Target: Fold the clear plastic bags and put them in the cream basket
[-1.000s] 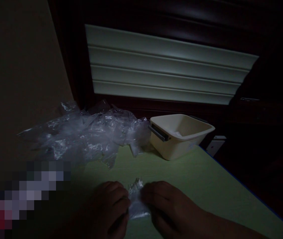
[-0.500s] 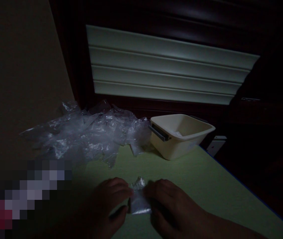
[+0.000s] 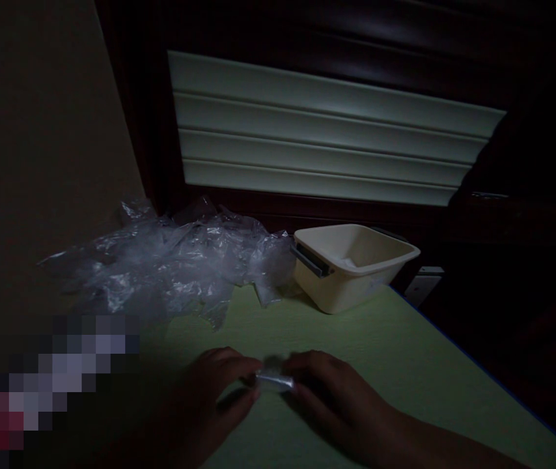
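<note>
Strip of clear, shiny plastic film, narrow and looking folded or rolled (image 3: 275, 379), sits just above or on the pale green table with a blue edge (image 3: 405, 355), near side, between both hands. Left hand (image 3: 207, 384): grip closed, thumb and fingertips pinching the left end. Right hand (image 3: 341, 394): same at the right end, fingers partly in shadow. Too dark to tell whether the strip touches the table. Film likely very light, soft, slippery, springy, prone to uncurling; best held by a light pinch at both ends, keeping layers together. Behind, left: crumpled heap of clear plastic film (image 3: 175, 260). Just right of heap: cream rectangular plastic tub with dark grey handles (image 3: 339, 290), well apart from the hands.
</note>
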Demonstrator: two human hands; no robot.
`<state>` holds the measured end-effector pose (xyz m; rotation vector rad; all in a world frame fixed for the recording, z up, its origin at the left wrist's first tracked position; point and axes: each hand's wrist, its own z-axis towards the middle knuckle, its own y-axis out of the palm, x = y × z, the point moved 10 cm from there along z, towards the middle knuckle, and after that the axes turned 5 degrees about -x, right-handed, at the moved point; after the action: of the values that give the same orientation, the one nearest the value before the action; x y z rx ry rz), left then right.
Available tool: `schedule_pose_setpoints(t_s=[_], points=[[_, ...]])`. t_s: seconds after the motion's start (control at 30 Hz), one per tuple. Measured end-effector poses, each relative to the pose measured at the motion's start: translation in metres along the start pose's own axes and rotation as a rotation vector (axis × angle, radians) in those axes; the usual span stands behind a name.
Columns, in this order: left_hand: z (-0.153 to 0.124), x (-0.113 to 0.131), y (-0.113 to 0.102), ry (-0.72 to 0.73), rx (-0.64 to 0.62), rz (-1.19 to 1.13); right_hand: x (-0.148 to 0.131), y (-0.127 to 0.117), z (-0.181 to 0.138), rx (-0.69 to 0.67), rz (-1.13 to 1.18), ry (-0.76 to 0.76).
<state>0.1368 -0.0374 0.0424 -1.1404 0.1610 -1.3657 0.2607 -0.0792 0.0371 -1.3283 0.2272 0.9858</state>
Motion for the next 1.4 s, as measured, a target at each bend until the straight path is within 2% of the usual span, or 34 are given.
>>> schedule_pose_setpoints(t_s=[0.1, 0.17, 0.27, 0.33, 0.4, 0.53, 0.63, 0.7, 0.77, 0.97, 1.23, 1.4], points=[[0.004, -0.001, -0.001, -0.027, 0.030, 0.012, 0.004, -0.001, -0.001, 0.011, 0.077, 0.011], [0.006, -0.002, -0.002, -0.040, 0.056, 0.027, 0.005, -0.006, -0.003, 0.064, 0.047, 0.001], [0.004, -0.005, -0.004, -0.058, 0.100, 0.032, -0.011, -0.014, -0.006, 0.145, -0.084, -0.152], [0.003, -0.004, -0.004, -0.041, 0.110, 0.037, -0.027, -0.009, -0.007, 0.111, -0.191, -0.292], [0.003, 0.000, -0.002, 0.001, 0.097, 0.050, -0.037, 0.001, -0.007, 0.048, -0.295, -0.365], [0.005, 0.003, 0.000, 0.017, 0.055, 0.150, -0.036, 0.012, -0.002, -0.053, -0.383, -0.318], [0.006, 0.011, 0.008, 0.071, -0.063, 0.251, -0.030, 0.015, -0.001, -0.087, -0.400, -0.258], [0.004, 0.021, 0.015, 0.154, -0.158, 0.255, -0.026, 0.015, -0.001, -0.088, -0.405, -0.226], [0.001, 0.025, 0.018, 0.189, -0.202, 0.220, -0.022, 0.014, -0.001, -0.071, -0.397, -0.205], [-0.003, 0.012, 0.026, 0.139, -0.285, 0.155, -0.019, 0.013, 0.001, -0.005, -0.461, -0.266], [-0.001, 0.017, 0.022, 0.160, -0.296, 0.192, -0.019, 0.012, 0.004, 0.048, -0.514, -0.297], [0.008, 0.031, 0.014, 0.226, -0.228, 0.205, -0.013, 0.000, 0.008, 0.061, -0.241, -0.192]])
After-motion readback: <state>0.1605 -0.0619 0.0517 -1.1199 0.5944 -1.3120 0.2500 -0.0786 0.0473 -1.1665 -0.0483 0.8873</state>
